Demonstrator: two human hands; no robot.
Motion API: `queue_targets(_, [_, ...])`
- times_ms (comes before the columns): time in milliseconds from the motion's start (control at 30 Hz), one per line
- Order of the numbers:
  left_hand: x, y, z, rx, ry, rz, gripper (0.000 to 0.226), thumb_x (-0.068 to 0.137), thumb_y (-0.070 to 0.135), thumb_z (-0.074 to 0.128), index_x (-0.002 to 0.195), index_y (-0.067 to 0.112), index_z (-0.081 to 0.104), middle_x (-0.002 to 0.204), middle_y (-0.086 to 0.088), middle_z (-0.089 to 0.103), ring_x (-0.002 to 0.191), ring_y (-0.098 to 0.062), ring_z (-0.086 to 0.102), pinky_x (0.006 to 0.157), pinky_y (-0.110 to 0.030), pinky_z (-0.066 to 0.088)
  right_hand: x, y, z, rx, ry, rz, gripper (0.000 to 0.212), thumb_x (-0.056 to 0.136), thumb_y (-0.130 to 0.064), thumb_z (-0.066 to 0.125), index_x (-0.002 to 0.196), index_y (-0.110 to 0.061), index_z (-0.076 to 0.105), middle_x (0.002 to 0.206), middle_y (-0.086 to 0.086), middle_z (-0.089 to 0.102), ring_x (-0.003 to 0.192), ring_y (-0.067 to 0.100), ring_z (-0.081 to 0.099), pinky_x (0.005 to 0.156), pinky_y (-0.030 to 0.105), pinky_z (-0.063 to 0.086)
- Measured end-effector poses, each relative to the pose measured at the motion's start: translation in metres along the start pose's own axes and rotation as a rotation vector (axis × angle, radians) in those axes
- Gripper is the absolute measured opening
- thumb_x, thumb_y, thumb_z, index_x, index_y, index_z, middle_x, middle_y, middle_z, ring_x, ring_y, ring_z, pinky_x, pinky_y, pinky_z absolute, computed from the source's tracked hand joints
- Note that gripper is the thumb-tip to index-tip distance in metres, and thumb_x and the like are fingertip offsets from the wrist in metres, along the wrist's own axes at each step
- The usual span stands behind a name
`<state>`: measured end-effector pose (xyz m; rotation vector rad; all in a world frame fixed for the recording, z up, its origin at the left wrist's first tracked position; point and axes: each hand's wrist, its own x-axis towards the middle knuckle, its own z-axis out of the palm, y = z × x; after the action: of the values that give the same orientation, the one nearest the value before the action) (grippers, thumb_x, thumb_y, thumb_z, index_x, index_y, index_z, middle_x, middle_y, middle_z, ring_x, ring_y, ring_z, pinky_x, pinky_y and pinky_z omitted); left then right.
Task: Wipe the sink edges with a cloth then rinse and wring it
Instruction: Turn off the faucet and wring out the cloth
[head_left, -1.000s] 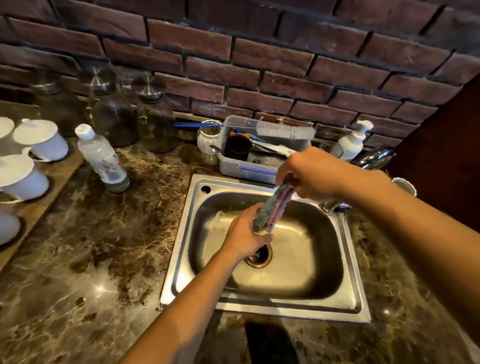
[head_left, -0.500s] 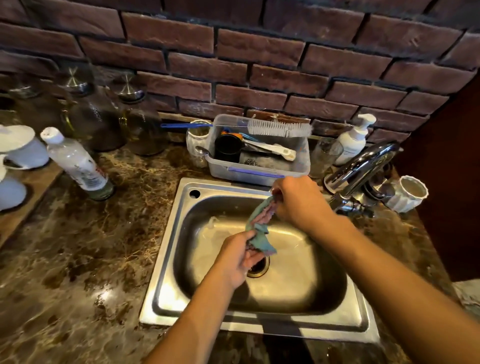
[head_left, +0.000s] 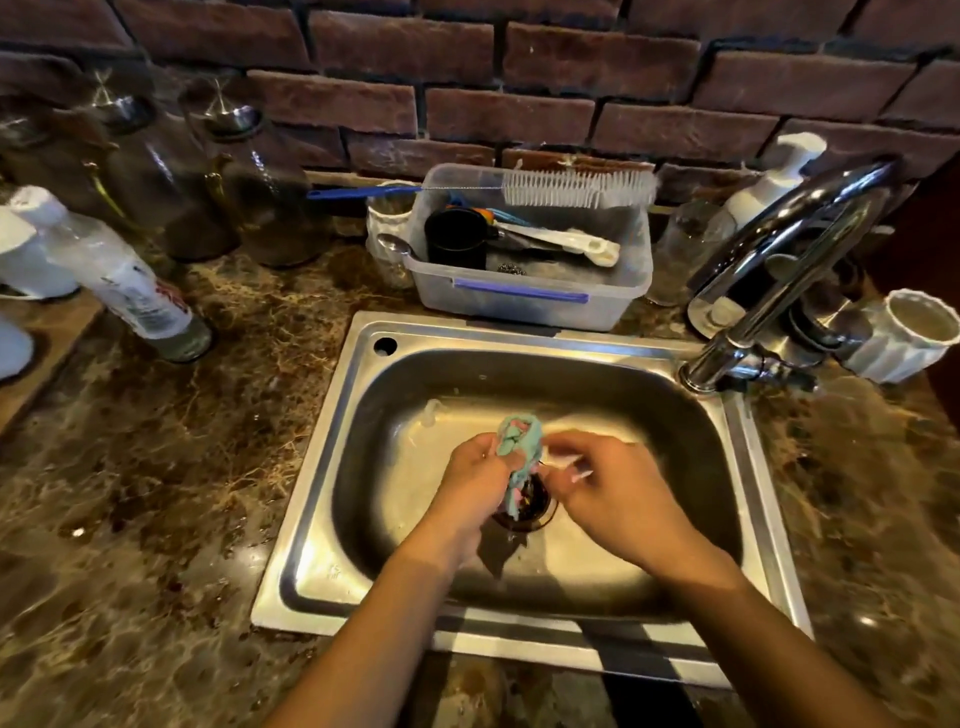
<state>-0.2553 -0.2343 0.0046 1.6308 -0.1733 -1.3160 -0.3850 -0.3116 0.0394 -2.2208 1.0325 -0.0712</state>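
My left hand (head_left: 475, 486) clenches round the bunched teal-and-pink cloth (head_left: 519, 441), whose twisted tail hangs over the dark round drain (head_left: 540, 512). My right hand (head_left: 613, 493) is just beside it, its fingers blurred, so I cannot tell whether they pinch the cloth. Both are low in the stainless steel sink (head_left: 317, 467). I see no water coming from the chrome tap (head_left: 800, 218). I judge this to be the wringing step. Next, it calls for a firm grip at both ends and an opposing twist.

A bunched teal cloth (head_left: 519, 447) is gripped by the left hand (head_left: 475, 486) above the drain (head_left: 535, 512) inside the steel sink (head_left: 322, 467); the right hand (head_left: 610, 491) is held just beside it, blurred, perhaps touching the cloth
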Motion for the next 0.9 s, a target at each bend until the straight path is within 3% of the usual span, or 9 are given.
queue_targets(133, [0.002,0.011,-0.008,0.286,-0.282,0.156,0.018,0.098,0.011,0.056,0.107,0.021,0.068,0.083,0.002,0.067,0.059,-0.004,0.052,0.05,-0.018,0.039,0.015,0.023,-0.006,-0.03,-0.133,-0.14,0.086,0.082,-0.031,0.08,0.153,-0.039,0.032,0.156,-0.006,0.041,0.139,0.013,0.043,0.111,0.039,0.044])
queue_targets(233, [0.001,0.026,-0.013,0.546,-0.391,0.247,0.016,0.097,0.01,0.058,0.107,0.02,0.066,0.085,0.009,0.067,0.063,0.007,0.059,0.054,-0.01,0.041,0.026,0.028,-0.007,-0.146,-0.196,-0.248,0.064,0.082,-0.037,0.079,0.141,-0.033,0.052,0.13,-0.006,0.066,0.116,0.016,0.061,0.097,0.038,0.05])
queue_targets(333, [0.008,0.033,-0.021,0.805,-0.398,0.276,0.024,0.094,0.02,0.063,0.118,0.023,0.06,0.102,0.004,0.068,0.089,-0.005,0.064,0.073,-0.023,0.052,0.031,0.025,-0.011,-0.335,-0.26,-0.195,0.038,0.087,-0.047,0.071,0.119,-0.029,0.066,0.102,-0.006,0.071,0.093,0.016,0.062,0.08,0.035,0.052])
queue_targets(467, [0.011,0.039,-0.02,1.11,-0.525,0.24,0.077,0.084,0.023,0.071,0.148,0.026,0.029,0.129,-0.001,0.057,0.114,-0.021,0.059,0.101,-0.042,0.048,0.032,0.019,-0.009,-0.344,-0.403,-0.104,0.029,0.091,-0.048,0.066,0.105,-0.023,0.069,0.091,-0.001,0.069,0.082,0.018,0.062,0.076,0.036,0.053])
queue_targets(533, [0.01,0.034,-0.009,1.257,-0.48,0.282,0.114,0.078,0.024,0.079,0.157,0.032,-0.003,0.139,-0.001,0.046,0.12,-0.023,0.055,0.104,-0.041,0.046,0.033,0.014,-0.009,-0.203,-0.45,-0.045,0.025,0.091,-0.041,0.069,0.106,-0.022,0.068,0.093,0.0,0.071,0.081,0.016,0.066,0.076,0.036,0.056])
queue_targets(567, [0.009,0.029,-0.001,1.37,-0.402,0.363,0.119,0.076,0.028,0.081,0.157,0.033,-0.007,0.14,-0.001,0.044,0.121,-0.023,0.053,0.103,-0.041,0.048,0.035,0.012,-0.009,-0.135,-0.457,-0.019,0.021,0.09,-0.035,0.071,0.106,-0.023,0.065,0.093,-0.002,0.07,0.08,0.015,0.065,0.074,0.033,0.056])
queue_targets(667, [0.014,0.014,0.015,1.564,-0.144,0.584,0.086,0.08,0.035,0.075,0.148,0.019,0.025,0.131,-0.006,0.058,0.112,-0.029,0.06,0.083,-0.039,0.053,0.043,0.005,-0.006,-0.13,-0.49,0.047,0.026,0.083,-0.016,0.071,0.104,-0.023,0.058,0.094,-0.001,0.065,0.082,0.017,0.062,0.069,0.029,0.052])
queue_targets(733, [0.015,0.019,0.017,1.6,-0.036,0.642,0.055,0.082,0.036,0.07,0.128,0.017,0.045,0.116,-0.007,0.067,0.101,-0.031,0.065,0.071,-0.035,0.047,0.049,0.0,-0.002,-0.342,-0.467,0.015,0.03,0.079,-0.022,0.073,0.106,-0.019,0.061,0.099,0.003,0.068,0.088,0.024,0.063,0.071,0.032,0.052])
queue_targets(900, [0.014,0.041,0.024,1.647,-0.019,0.607,0.024,0.091,0.034,0.063,0.11,0.02,0.067,0.1,-0.003,0.071,0.091,-0.026,0.067,0.075,-0.035,0.051,0.052,-0.001,-0.002,-0.603,-0.115,-0.129,0.041,0.083,-0.036,0.076,0.117,-0.021,0.059,0.11,0.004,0.069,0.1,0.027,0.067,0.077,0.038,0.054])
